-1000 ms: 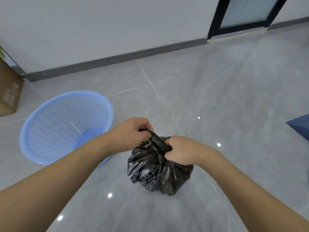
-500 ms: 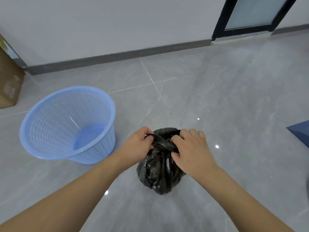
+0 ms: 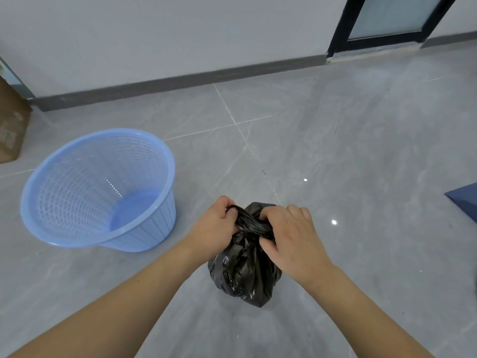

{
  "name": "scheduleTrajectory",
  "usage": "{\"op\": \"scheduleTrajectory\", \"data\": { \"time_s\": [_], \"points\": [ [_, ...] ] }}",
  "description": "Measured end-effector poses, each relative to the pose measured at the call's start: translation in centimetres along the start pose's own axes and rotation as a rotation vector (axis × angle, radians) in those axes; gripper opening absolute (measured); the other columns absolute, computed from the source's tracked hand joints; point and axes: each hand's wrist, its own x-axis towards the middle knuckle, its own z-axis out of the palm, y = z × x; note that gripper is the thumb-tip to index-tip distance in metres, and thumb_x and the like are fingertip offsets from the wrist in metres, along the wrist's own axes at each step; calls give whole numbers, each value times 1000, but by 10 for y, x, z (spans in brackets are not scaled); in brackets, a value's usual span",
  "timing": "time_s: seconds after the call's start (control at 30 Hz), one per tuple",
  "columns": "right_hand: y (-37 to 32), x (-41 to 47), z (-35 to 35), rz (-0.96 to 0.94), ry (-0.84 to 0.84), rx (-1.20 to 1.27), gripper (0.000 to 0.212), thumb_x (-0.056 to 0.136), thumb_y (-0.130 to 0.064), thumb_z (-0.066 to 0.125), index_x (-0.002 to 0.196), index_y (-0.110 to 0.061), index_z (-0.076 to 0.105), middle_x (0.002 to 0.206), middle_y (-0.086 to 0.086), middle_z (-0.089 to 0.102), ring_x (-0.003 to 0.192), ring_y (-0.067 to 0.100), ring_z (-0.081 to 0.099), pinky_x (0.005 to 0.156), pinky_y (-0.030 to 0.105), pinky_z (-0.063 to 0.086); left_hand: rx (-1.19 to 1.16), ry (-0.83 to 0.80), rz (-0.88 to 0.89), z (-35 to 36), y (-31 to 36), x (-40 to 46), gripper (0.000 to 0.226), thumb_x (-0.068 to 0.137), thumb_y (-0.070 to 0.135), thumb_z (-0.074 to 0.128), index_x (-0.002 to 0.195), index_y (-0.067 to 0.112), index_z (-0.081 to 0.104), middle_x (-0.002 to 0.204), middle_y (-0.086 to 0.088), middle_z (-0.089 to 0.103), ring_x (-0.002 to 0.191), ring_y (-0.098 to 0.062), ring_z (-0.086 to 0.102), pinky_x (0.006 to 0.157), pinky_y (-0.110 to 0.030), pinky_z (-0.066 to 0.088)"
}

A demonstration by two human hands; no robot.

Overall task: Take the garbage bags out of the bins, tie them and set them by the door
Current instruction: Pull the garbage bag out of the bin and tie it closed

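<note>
Bag (image 3: 242,275): one black garbage bag, low in the middle of the view, its crinkled, glossy body bulging below the hands over the grey floor (image 3: 348,151). Whether its bottom rests on the tiles or hangs just above them cannot be told. Its top is gathered into a twisted rope of plastic stretched between two hands.

The left hand (image 3: 214,228) is closed in a fist on the left end of that twisted neck, thumb pressed down on the plastic. The right hand (image 3: 291,241) is curled over the right end, fingers (image 3: 296,213) bent on top and thumb tucked against the bag's side below, so it too has hold of the plastic. Both bare forearms reach in from the bottom corners.

One bin (image 3: 98,189) stands on the floor to the left of the bag, near it but not touching. It is a light blue plastic basket with lattice walls and a solid bottom, upright, with no liner in it and nothing visible inside.

Farther out, one brown cardboard box (image 3: 10,130) sits at the left edge by the wall (image 3: 180,34), only partly in view. A dark baseboard runs along the foot of the wall. At the upper right is one door (image 3: 387,19) with a dark frame and frosted pane, well apart from the bag. One dark blue flat thing (image 3: 464,200) pokes in at the right edge; what it is cannot be told.
</note>
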Motion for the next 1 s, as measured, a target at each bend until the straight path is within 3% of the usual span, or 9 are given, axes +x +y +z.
{"op": "scheduleTrajectory", "data": {
  "time_s": [0.07, 0.13, 0.2, 0.3, 0.47, 0.6, 0.8, 0.9, 1.0],
  "points": [
    [0, 0, -1, -40, -58, 17, 39, 79, -30, 45, 116, -26, 54, 83, -8, 58, 76, 20, 49, 78, 36, 36, 18, -6, -34, 0, 2, 1, 14, 101, 27, 44, 99, 18, 54, 67, -2, 61, 54, -10, 54, 57, -26, 45],
    [2, 0, -2, -79, -119, 21, 37, 82, -30, 42, 115, -28, 58, 78, -10, 57, 75, 18, 49, 77, 36, 38, -44, -77, -67, -5, 3, 1, 11, 95, 26, 54, 102, 18, 53, 70, -4, 62, 60, -14, 56, 60, -29, 45],
    [4, 2, -4, -42, -176, 74, 33, 82, -31, 40, 105, -29, 63, 78, -11, 59, 77, 18, 50, 78, 36, 42, -153, -231, -79, -11, 1, -2, 35, 78, 22, 61, 110, 18, 48, 78, -4, 62, 72, -17, 57, 71, -35, 45],
    [6, 7, -7, 68, -259, 245, 27, 79, -33, 40, 93, -32, 63, 80, -15, 60, 81, 13, 52, 83, 33, 41, 177, -320, 82, -12, -10, -9, 56, 64, 28, 60, 115, 33, 37, 81, 14, 67, 87, -13, 59, 95, -36, 36],
    [9, 11, -13, 425, -413, 813, 13, 74, -20, 54, 78, -14, 65, 70, 8, 62, 66, 20, 58, 67, 35, 48, 587, 10, 356, -1, -18, -8, 41, 75, 24, 52, 111, 37, 36, 86, 14, 59, 94, -10, 46, 95, -30, 16],
    [16, 14, -20, 636, -674, 1300, 16, 73, -13, 57, 86, -9, 65, 84, 12, 65, 82, 24, 62, 79, 35, 47, 801, 188, 504, -3, -16, -2, 29, 80, 20, 47, 106, 33, 48, 90, 16, 56, 95, -14, 42, 95, -34, 18],
    [26, 14, -20, 727, -686, 1537, 35, 88, -6, 39, 109, 5, 65, 100, 14, 68, 88, 20, 65, 73, 26, 52, 528, 40, 532, -10, -18, -16, 38, 68, 31, 48, 106, 30, 45, 104, 16, 41, 105, -10, 36, 103, -28, 15],
    [26, 14, -22, 737, -710, 1630, 32, 88, -13, 46, 106, 1, 67, 99, 13, 71, 89, 20, 68, 72, 26, 54, 611, 74, 534, -11, -25, -14, 27, 74, 44, 50, 99, 34, 49, 108, 17, 40, 109, -10, 36, 106, -33, 15],
    [23, 12, -20, 722, -791, 1612, 37, 83, -18, 58, 115, -1, 67, 109, 12, 71, 100, 22, 68, 80, 28, 53, 762, 161, 549, -7, -30, -7, 16, 80, 40, 44, 87, 31, 54, 105, 16, 48, 105, -15, 42, 103, -44, 25]
  ]
}}
